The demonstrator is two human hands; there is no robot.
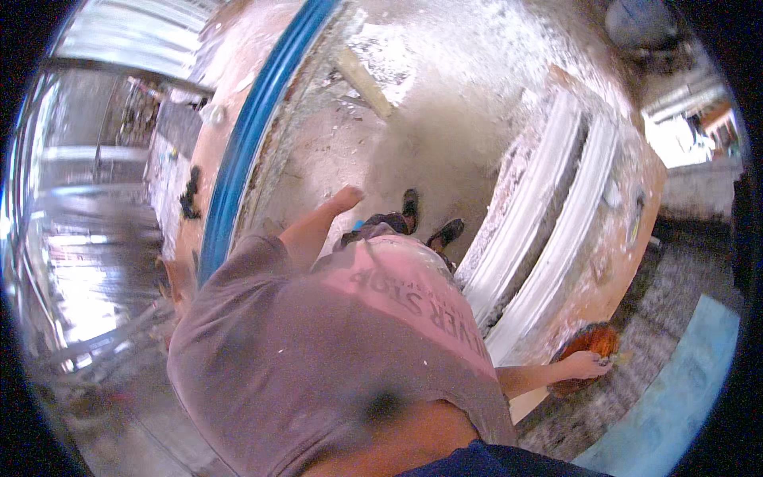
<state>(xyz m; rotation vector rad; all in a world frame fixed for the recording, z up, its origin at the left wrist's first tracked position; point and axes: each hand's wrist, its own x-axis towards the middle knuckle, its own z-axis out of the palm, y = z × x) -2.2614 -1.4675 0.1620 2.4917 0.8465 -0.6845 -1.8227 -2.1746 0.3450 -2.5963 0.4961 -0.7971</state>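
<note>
My right hand (584, 366) reaches out to the right, over a round bowl (602, 340) with an orange-brown inside. Its fingers are curled closed, and a small yellowish bit shows past the fingertips. What they grip cannot be made out. My left hand (347, 197) hangs in the air at my left side, above the floor. Its fingers look curled in, and nothing shows in them. Just beyond the bowl, two long white ridged moulding strips (534, 208) lie side by side on a tan board (650, 179) smeared with white.
A long blue ribbed strip (245, 147) runs along a bench to my left, with a black object (191, 193) behind it. A pale wooden bar (366, 83) lies ahead. White material is spread over the floor (445, 119). A light blue panel (675, 397) is at the lower right.
</note>
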